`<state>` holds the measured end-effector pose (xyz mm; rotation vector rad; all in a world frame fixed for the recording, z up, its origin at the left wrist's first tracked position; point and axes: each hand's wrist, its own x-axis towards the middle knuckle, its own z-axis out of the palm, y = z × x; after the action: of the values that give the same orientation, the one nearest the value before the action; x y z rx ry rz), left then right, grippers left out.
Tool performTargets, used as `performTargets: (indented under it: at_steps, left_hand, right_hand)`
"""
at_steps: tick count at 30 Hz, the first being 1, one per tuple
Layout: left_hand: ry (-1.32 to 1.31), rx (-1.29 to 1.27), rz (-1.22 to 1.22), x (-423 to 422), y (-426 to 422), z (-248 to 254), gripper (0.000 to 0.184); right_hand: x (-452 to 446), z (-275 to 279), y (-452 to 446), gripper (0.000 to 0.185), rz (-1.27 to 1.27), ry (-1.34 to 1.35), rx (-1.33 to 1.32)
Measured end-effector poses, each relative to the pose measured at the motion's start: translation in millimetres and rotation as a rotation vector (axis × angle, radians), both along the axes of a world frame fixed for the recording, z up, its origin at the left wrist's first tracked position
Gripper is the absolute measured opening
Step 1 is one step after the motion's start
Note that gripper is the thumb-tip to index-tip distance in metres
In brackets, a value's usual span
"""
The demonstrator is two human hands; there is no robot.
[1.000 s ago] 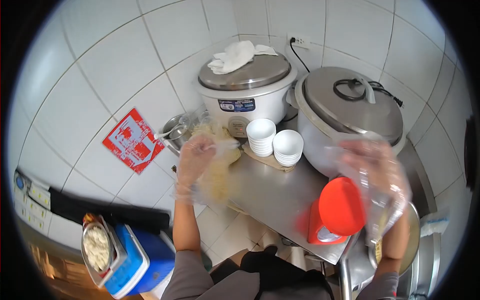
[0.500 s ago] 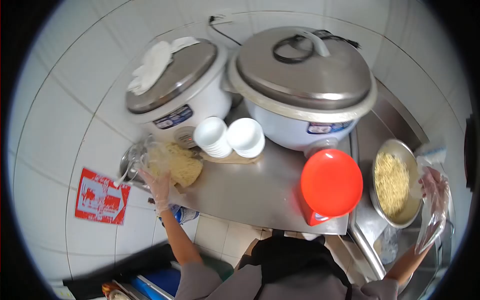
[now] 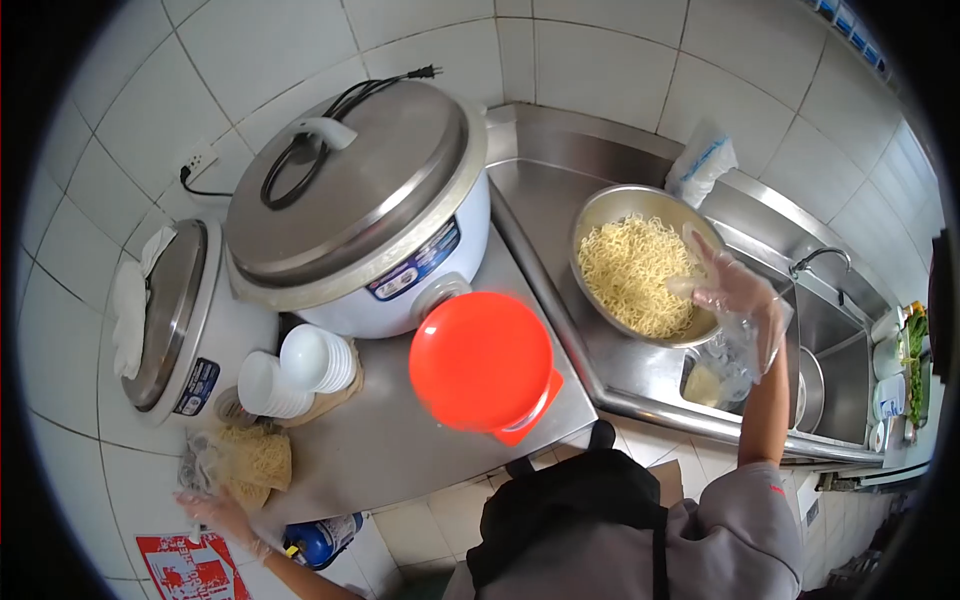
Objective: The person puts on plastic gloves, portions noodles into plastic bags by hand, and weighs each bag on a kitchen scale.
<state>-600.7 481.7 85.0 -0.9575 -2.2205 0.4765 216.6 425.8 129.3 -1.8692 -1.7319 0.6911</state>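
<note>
White cloth (image 3: 130, 318) on the lid of the smaller cooker (image 3: 230, 325), beyond my left hand. My left hand (image 3: 218, 517), in a clear plastic glove, is open with fingers spread; it is beside the bundle of noodles (image 3: 262, 465) in clear plastic at the tabletop's edge, but whether the two touch I cannot tell. Below the hand, the red and white sign (image 3: 190, 568); to its right, lower than the tabletop (image 3: 380, 445), the blue canister (image 3: 322, 540). Beyond the bundle, two stacks of white bowls (image 3: 318, 358); farther from me, the larger cooker (image 3: 350, 190), a black cord on its lid. Between my hands, the red scale (image 3: 480, 360) with its round top. Next, the metal bowl (image 3: 590, 215) holding loose noodles (image 3: 635, 272). My right hand (image 3: 742, 290), also gloved, is open over the bowl's right side, thumb toward the noodles; contact cannot be made out. Just below that hand, a crumpled clear bag (image 3: 738, 352); beyond it, a white packet (image 3: 703, 162); to its right, the sink (image 3: 835, 365) and tap (image 3: 822, 256).
</note>
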Motion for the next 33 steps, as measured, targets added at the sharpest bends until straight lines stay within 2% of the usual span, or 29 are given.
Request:
performTargets:
  at_steps: [2,3,5,7,8,10,11,12,13,14,15,16,18,20,22,23,25,26,27,30,32,33]
  left_hand:
    - [0.169,0.324,-0.427,9.1,-15.1,24.5,0.077]
    - [0.257,0.483,-0.639,14.9,-22.1,33.3,0.075]
    - [-0.334,0.879,-1.091,55.6,-10.2,57.2,0.071]
    - [-0.718,1.113,-1.315,128.3,0.9,93.5,0.070]
    - [-0.785,1.153,-1.317,179.9,-6.1,117.1,0.070]
    - [-1.046,1.230,-1.340,236.6,-17.3,147.8,0.073]
    - [-1.243,1.263,-1.355,254.1,-22.3,157.3,0.076]
    - [-1.306,1.248,-1.478,275.9,-23.8,161.1,0.079]
    - [-1.375,1.223,-1.600,298.4,-25.6,165.4,0.082]
    - [-1.286,1.144,-1.828,324.4,-23.5,164.0,0.085]
    - [-1.277,1.175,-1.936,348.7,-26.1,168.2,0.088]
    - [-1.263,1.198,-2.046,373.0,-28.6,172.5,0.090]
    - [-1.418,1.523,-2.049,412.8,-34.8,187.2,0.092]
    - [-1.558,1.365,-2.165,427.4,-38.2,185.1,0.089]
    - [-1.895,0.790,-2.432,465.0,-28.9,187.7,0.087]
    - [-1.933,0.722,-2.176,505.7,-26.2,174.7,0.078]
    - [-1.922,0.498,-1.708,587.0,-21.0,148.6,0.062]
    - [-1.645,-0.107,-1.908,624.1,-8.2,133.9,0.046]
    - [-1.594,0.002,-1.661,652.3,11.1,103.3,0.093]
    - [-1.177,0.389,-1.839,694.3,32.3,91.1,0.084]
    - [-0.872,0.621,-1.914,711.6,42.0,90.9,0.078]
    - [-0.772,0.632,-1.921,715.5,41.6,88.7,0.074]
  right_hand:
    - [3.2,-4.5,0.2,0.105,0.046,-0.055,0.045]
    - [12.1,-17.3,2.2,0.105,0.028,0.015,0.099]
    - [35.1,-47.0,16.8,0.103,-0.082,0.124,0.169]
    - [61.1,-37.0,33.2,0.101,-0.269,0.025,0.341]
    - [78.4,-21.2,46.4,0.099,-0.400,-0.127,0.460]
    - [142.2,-12.9,75.2,0.096,-0.875,-0.256,0.366]
    - [178.5,-22.2,91.3,0.083,-0.906,-0.357,0.469]
    - [215.4,-39.0,105.6,0.072,-0.934,-0.459,0.574]
    - [243.6,-46.8,116.0,0.061,-0.785,-0.478,0.500]
    - [271.0,-51.6,128.8,0.051,-0.634,-0.498,0.426]
    - [288.4,-53.0,136.8,0.041,-0.479,-0.517,0.338]
    - [292.2,-47.1,140.8,0.035,-0.503,-0.567,0.399]
    - [280.0,-12.5,146.3,0.030,-0.556,-0.664,0.520]
    - [263.5,31.1,145.7,0.028,-0.435,-0.571,0.792]
    - [228.2,81.6,139.0,0.028,-0.386,-0.439,0.906]
    - [214.8,101.2,135.8,0.028,-0.346,-0.341,0.967]
    - [192.2,131.1,124.2,0.028,-0.286,-0.072,0.984]
    - [182.8,145.1,117.5,0.028,-0.255,0.097,0.940]
    - [172.6,157.9,109.3,0.028,-0.230,0.262,0.895]
    - [143.4,174.8,65.0,0.025,-0.133,0.625,0.701]
    - [144.0,168.8,55.3,0.025,-0.099,0.739,0.641]
    - [146.5,166.2,52.4,0.025,-0.088,0.797,0.607]
